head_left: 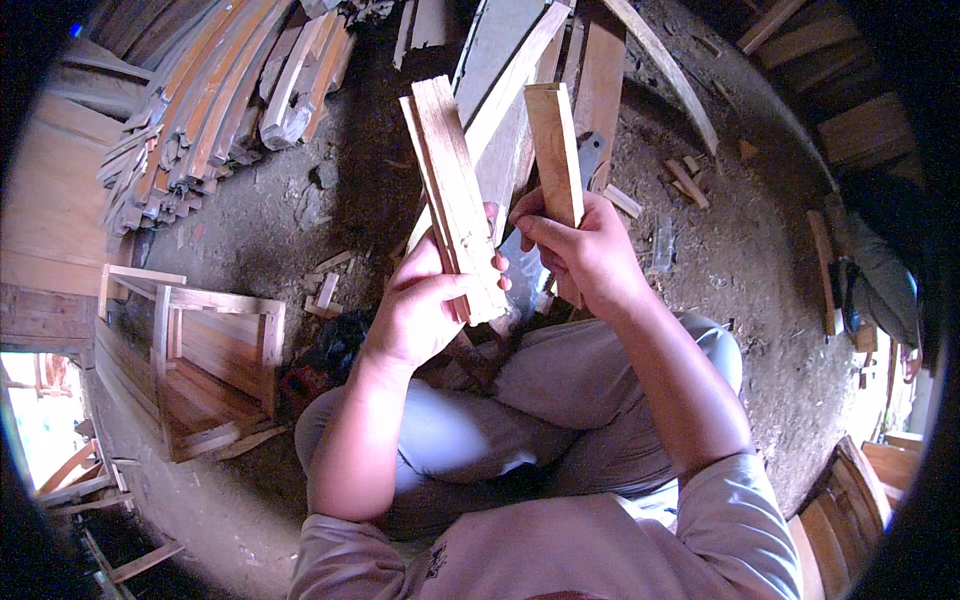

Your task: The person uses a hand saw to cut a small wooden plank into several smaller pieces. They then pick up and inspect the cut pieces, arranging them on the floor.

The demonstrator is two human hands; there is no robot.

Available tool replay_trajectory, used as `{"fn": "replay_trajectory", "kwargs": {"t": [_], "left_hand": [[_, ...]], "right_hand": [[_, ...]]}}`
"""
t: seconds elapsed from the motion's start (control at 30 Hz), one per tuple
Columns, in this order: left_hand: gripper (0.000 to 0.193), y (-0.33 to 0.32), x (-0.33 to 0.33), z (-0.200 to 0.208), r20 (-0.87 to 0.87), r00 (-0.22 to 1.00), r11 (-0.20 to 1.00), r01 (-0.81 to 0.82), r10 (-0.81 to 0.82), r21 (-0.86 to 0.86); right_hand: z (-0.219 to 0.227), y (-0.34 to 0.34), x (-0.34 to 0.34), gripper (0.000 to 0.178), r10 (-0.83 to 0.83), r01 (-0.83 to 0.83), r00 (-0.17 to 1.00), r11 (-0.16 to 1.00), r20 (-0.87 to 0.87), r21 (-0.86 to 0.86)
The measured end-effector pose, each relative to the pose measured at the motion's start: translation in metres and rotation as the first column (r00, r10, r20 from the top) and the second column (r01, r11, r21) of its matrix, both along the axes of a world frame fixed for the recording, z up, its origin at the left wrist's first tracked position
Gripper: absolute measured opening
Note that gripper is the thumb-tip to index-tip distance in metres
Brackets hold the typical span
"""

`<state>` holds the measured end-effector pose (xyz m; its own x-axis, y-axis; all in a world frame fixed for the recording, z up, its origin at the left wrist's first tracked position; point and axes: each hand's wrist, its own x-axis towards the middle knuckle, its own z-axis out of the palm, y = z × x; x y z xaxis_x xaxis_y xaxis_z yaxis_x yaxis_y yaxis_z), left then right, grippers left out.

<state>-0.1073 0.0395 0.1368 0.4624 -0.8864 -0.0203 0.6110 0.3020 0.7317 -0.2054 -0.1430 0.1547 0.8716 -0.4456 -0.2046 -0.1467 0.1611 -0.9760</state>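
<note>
My left hand (415,305) is wrapped round a stack of short wooden strips (452,190), held upright and leaning a little to the left. Its fingertips show at the stack's right side. In my right hand (590,245) is a single flat wooden piece (556,150), gripped between thumb and fingers, its lower end passing below the hand. The two held pieces are apart. Behind them on the ground lie long boards (512,95), and the end of a handsaw (591,148) shows just beyond the right hand.
A big pile of long timber strips (215,95) lies at the far left. An open wooden frame box (215,370) stands on the left. Small offcuts (687,182) are scattered on the dirt floor. My crossed legs (560,385) are below the hands. Curved boards (840,510) lean at the lower right.
</note>
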Motion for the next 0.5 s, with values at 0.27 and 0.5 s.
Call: {"fn": "replay_trajectory", "kwargs": {"t": [0.27, 0.5], "left_hand": [[0.074, -0.001, 0.001, 0.003, 0.012, 1.000, 0.998, 0.019, -0.020, 0.062], [0.056, -0.001, -0.001, -0.009, 0.114, 0.993, 0.976, -0.057, 0.034, 0.208]], "right_hand": [[-0.007, 0.010, 0.001, 0.027, 0.013, -0.016, 0.998, 0.999, -0.068, -0.034], [-0.006, 0.014, 0.004, 0.026, -0.020, 0.026, 0.999, 0.983, -0.036, 0.184]]}}
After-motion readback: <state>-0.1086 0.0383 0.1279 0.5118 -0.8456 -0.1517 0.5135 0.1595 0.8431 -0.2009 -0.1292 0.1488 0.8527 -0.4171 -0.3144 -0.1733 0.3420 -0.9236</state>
